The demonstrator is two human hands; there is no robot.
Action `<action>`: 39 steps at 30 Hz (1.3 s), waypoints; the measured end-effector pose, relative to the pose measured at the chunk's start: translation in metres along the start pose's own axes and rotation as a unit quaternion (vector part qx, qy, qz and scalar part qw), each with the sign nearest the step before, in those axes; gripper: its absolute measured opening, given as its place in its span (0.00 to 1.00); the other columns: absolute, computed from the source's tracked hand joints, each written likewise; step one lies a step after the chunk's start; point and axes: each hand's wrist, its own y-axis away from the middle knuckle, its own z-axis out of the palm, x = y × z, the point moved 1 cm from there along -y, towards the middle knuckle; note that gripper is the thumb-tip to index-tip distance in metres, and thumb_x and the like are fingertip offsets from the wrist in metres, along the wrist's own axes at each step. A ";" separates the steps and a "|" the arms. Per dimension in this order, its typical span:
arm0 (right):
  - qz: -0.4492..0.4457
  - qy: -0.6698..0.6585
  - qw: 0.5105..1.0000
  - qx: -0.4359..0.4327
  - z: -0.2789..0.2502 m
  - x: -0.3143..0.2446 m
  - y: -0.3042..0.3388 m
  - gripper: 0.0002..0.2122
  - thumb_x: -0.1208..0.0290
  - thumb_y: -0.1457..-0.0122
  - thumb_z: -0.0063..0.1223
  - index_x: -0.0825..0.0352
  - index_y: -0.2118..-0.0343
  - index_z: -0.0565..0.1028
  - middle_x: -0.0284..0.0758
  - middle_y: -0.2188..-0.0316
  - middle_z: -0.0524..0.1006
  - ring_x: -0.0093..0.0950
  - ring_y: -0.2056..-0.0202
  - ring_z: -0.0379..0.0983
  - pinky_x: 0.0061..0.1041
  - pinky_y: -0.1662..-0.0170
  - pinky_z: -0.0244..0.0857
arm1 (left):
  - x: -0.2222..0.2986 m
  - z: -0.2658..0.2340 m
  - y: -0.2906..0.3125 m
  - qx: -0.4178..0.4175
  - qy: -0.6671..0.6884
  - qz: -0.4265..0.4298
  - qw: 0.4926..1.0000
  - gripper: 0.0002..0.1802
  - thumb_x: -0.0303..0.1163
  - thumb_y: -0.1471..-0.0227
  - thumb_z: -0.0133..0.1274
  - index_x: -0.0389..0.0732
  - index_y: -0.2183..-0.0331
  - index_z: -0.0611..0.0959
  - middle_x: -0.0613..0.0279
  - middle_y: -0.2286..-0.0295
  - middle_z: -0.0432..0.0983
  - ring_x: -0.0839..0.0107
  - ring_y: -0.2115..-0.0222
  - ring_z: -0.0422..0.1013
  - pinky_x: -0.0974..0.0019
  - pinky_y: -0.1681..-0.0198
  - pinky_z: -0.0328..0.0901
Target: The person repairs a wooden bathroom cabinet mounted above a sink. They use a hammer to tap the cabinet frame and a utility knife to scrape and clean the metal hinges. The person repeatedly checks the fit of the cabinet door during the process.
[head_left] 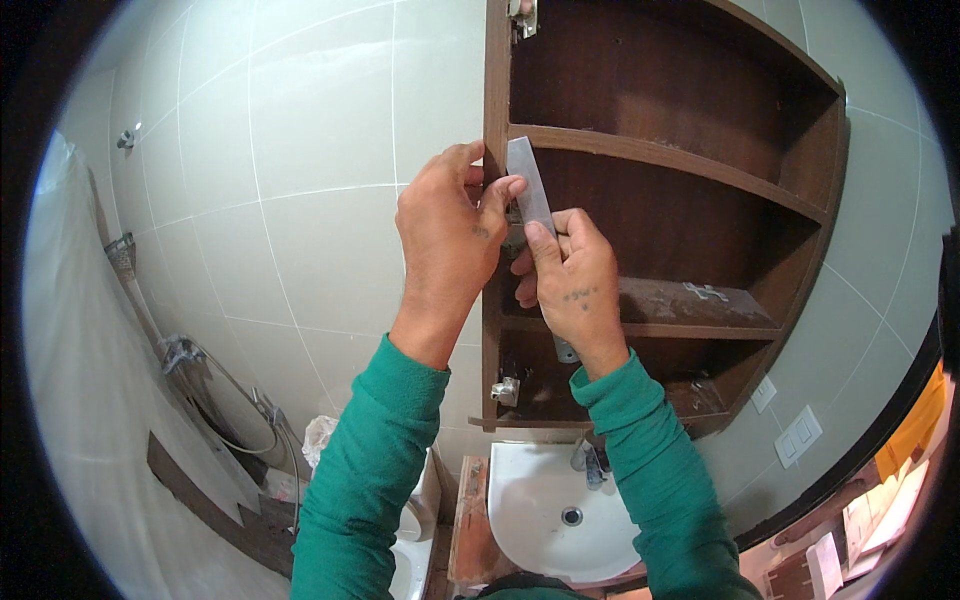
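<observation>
A doorless dark brown wooden wall cabinet (pixel 665 150) stands in front of me, its shelves bare to view. My left hand (pixel 450 215) is closed around the cabinet's left side edge, with the thumb against a flat grey metal strip (pixel 533 185). Closed on that strip lower down is my right hand (pixel 578 280). The strip tilts along the inner side of the edge, and its lower end (pixel 567 351), with a hole, shows below the right hand. Metal hinges sit on the same side: an upper hinge (pixel 524 18), a lower hinge (pixel 505 391), and one between, mostly hidden by my hands.
Below the cabinet are a white washbasin (pixel 525 535) and its tap (pixel 590 465). A loose hinge plate (pixel 705 292) lies on a dusty shelf. Left are a shower hose (pixel 235 375) and a translucent plastic curtain (pixel 90 400). Switch plates (pixel 798 437) are on the right wall.
</observation>
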 end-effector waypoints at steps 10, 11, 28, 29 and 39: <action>0.015 0.020 0.998 0.054 0.019 -0.010 0.010 0.10 0.68 0.26 0.52 0.71 0.57 0.68 0.38 0.75 0.81 0.25 0.79 0.80 0.28 0.77 0.74 | -0.012 0.001 0.001 -0.009 0.142 -0.081 0.986 0.25 0.28 0.47 0.73 0.31 0.48 0.86 0.51 0.66 0.87 0.72 0.66 0.82 0.70 0.65 0.77; 0.020 0.014 0.998 0.053 0.019 -0.011 0.010 0.10 0.68 0.26 0.52 0.71 0.57 0.68 0.38 0.75 0.81 0.25 0.79 0.80 0.28 0.77 0.75 | -0.010 0.001 0.001 -0.008 0.139 -0.088 0.986 0.26 0.28 0.47 0.73 0.31 0.48 0.86 0.51 0.66 0.87 0.73 0.66 0.81 0.69 0.65 0.77; 0.028 -0.062 0.998 0.000 0.012 0.001 0.002 0.10 0.68 0.27 0.54 0.70 0.58 0.67 0.38 0.75 0.80 0.23 0.81 0.78 0.24 0.80 0.71 | -0.015 0.008 0.005 0.028 0.167 -0.079 0.982 0.22 0.26 0.48 0.72 0.34 0.50 0.88 0.54 0.62 0.84 0.68 0.64 0.82 0.68 0.68 0.78; 0.029 -0.073 0.997 -0.002 0.011 0.003 0.001 0.11 0.68 0.27 0.54 0.70 0.58 0.66 0.38 0.75 0.80 0.23 0.81 0.78 0.24 0.80 0.70 | -0.014 0.008 0.006 0.026 0.177 -0.086 0.980 0.22 0.26 0.48 0.72 0.34 0.50 0.88 0.54 0.63 0.84 0.69 0.64 0.82 0.68 0.67 0.78; -0.108 0.061 0.992 0.019 0.001 0.012 -0.004 0.10 0.70 0.28 0.56 0.70 0.59 0.67 0.38 0.75 0.81 0.24 0.76 0.81 0.23 0.78 0.71 | -0.028 0.014 0.006 0.040 0.179 -0.039 0.982 0.25 0.29 0.47 0.72 0.34 0.48 0.86 0.53 0.63 0.85 0.71 0.66 0.82 0.69 0.67 0.78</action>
